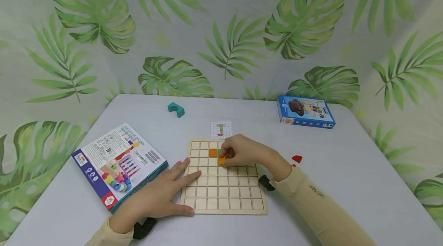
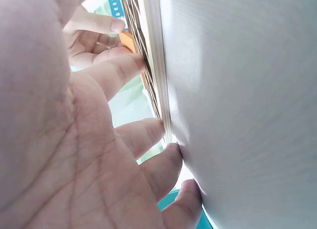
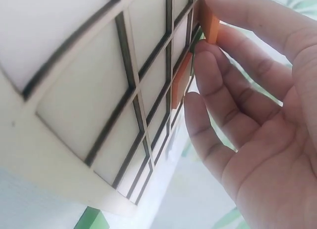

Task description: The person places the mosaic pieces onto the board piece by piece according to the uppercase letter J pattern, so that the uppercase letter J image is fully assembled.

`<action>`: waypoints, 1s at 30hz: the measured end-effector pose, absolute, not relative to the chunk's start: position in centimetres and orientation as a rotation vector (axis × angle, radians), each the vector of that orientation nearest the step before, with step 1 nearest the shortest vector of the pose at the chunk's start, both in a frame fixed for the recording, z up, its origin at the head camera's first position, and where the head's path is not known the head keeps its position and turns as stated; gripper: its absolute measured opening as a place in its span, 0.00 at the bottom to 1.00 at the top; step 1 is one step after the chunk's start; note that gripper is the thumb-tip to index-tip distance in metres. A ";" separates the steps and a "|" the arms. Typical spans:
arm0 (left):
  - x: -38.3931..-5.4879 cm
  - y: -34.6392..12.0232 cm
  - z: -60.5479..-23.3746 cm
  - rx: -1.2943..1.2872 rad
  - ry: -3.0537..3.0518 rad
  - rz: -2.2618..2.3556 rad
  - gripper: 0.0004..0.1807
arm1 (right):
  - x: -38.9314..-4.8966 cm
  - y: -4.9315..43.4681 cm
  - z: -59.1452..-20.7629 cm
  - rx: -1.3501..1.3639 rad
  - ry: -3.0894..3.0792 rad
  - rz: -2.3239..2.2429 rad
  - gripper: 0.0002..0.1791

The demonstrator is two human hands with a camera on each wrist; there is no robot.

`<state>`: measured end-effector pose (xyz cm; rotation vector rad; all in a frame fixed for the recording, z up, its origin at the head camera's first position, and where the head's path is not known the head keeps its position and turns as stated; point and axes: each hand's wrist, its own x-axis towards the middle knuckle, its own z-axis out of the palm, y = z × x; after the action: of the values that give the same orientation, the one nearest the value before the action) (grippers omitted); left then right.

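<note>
A wooden grid board (image 1: 223, 192) lies on the white table. My right hand (image 1: 247, 150) pinches an orange square tile (image 1: 221, 161) between thumb and fingers over a cell in its upper part. In the right wrist view, that held tile (image 3: 211, 27) stands tilted at the grid. Another orange tile (image 1: 212, 152) sits in a cell just up and left of it. Beside that, a green tile (image 1: 219, 150) is mostly covered by my right fingers. My left hand (image 1: 160, 192) rests along the board's left edge, fingers spread, with fingertips touching the edge in the left wrist view.
Behind the board lies a small pattern card (image 1: 214, 126). A white and purple toy box (image 1: 142, 167) is at left, a blue box (image 1: 306, 112) at back right. A teal arched block (image 1: 177, 108) stands at the back. A red quarter-round piece (image 1: 297, 158) lies beyond my right forearm.
</note>
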<state>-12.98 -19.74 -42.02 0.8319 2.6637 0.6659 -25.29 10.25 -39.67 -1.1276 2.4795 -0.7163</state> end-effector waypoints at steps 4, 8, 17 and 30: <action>-12.9 -19.7 -42.0 0.827 2.659 0.669 0.55 | -25.3 10.2 -39.9 -1.131 2.501 -0.694 0.07; -12.9 -19.7 -42.0 0.833 2.663 0.669 0.55 | -25.4 10.1 -40.3 -1.122 2.519 -0.675 0.06; -13.0 -19.7 -42.1 0.835 2.668 0.666 0.55 | -25.1 9.9 -40.1 -1.076 2.519 -0.699 0.07; -13.0 -19.7 -42.0 0.829 2.658 0.672 0.55 | -25.0 9.9 -40.0 -1.062 2.519 -0.726 0.04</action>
<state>-12.97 -19.74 -42.01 0.8290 2.6580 0.6717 -25.03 9.87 -40.05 -1.0617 2.5187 -0.7256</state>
